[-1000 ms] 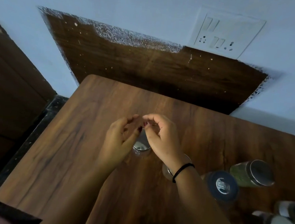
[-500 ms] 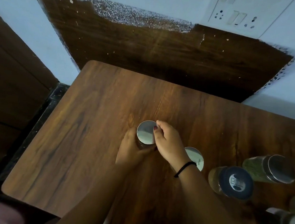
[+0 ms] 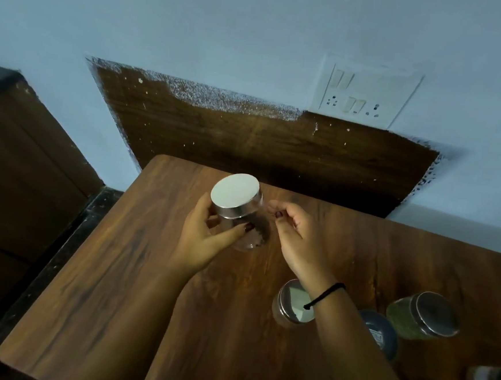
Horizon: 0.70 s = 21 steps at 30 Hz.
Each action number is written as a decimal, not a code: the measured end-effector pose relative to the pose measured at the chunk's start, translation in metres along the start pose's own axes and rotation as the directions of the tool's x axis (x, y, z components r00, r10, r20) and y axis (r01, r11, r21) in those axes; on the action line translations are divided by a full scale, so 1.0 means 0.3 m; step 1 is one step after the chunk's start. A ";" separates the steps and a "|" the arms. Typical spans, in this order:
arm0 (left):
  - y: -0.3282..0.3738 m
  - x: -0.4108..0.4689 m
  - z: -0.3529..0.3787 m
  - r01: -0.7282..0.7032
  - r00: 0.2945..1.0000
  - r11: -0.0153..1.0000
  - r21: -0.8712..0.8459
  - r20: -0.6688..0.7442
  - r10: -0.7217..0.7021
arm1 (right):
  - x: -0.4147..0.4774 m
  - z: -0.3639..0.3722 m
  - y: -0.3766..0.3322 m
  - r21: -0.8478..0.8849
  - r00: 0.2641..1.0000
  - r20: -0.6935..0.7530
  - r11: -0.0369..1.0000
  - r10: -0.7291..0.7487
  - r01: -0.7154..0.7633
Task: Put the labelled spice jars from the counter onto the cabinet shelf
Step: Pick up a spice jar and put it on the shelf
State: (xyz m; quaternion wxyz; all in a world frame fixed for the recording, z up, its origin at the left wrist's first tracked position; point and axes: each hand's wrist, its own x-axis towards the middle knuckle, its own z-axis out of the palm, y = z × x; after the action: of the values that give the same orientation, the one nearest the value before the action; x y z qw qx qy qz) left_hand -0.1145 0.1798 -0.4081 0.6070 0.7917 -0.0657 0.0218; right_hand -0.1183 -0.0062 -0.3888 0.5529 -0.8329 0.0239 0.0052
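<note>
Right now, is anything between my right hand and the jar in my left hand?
Nothing visible. The right hand sits just right of the jar, which the left hand grips; only a narrow open gap separates them.

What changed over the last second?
The left hand has lifted the silver-lidded jar off the counter and still grips it. The right hand let go of the lid and now sits beside the jar. The other jars at right stayed put.

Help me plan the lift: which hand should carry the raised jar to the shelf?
Probably left: the left hand grips the raised jar; the right hand hovers beside it, holding nothing.
</note>
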 end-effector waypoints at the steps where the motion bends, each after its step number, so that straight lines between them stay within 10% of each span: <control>1: 0.038 0.006 -0.007 -0.025 1.000 0.999 -0.019 0.001 0.025 | -0.004 -0.013 -0.019 0.034 1.000 -0.003 0.999 -0.031 0.031; 21: 0.689 0.026 0.011 -0.346 0.933 0.922 -0.174 0.036 0.357 | -0.152 -0.325 -0.442 0.477 0.916 -0.083 0.791 -0.393 0.383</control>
State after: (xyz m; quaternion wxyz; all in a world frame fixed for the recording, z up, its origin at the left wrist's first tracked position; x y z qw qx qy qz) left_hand -0.1338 0.1234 -0.2101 0.6539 0.7145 -0.2284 0.0984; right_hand -0.1596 -0.0430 -0.2271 0.7327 -0.6548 -0.1526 -0.1059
